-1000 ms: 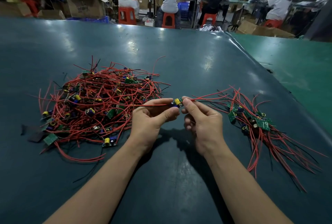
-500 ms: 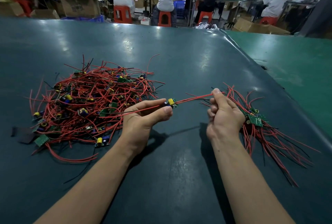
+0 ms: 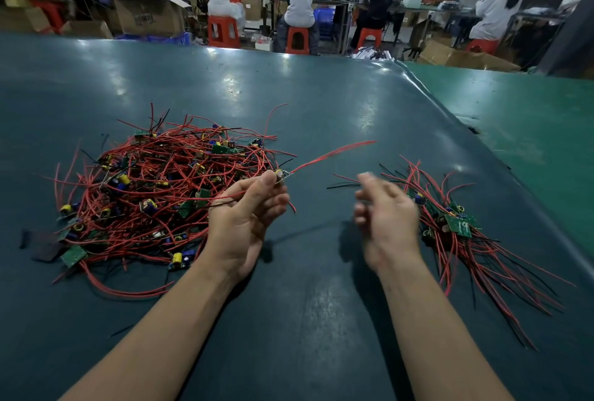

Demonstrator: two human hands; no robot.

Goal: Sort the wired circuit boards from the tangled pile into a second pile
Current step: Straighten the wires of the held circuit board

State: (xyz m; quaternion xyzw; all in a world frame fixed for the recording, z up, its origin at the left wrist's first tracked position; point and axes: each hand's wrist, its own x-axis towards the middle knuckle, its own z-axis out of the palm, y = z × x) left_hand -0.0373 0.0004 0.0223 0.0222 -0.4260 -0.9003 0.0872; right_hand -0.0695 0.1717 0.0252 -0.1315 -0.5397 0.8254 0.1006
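We see a small green circuit board with red wires pinched in our left hand above the worktop middle; our right hand hovers loose-fingered, blurred, holding nothing.

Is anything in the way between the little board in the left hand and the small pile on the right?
Only the right hand, which is blurred and holds nothing. It hangs between the board pinched by the left hand and the second pile. The rest is bare table.

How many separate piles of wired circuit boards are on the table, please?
2: a big tangled pile to the left, and a smaller sorted pile to the right. One more board is pinched in the left hand.
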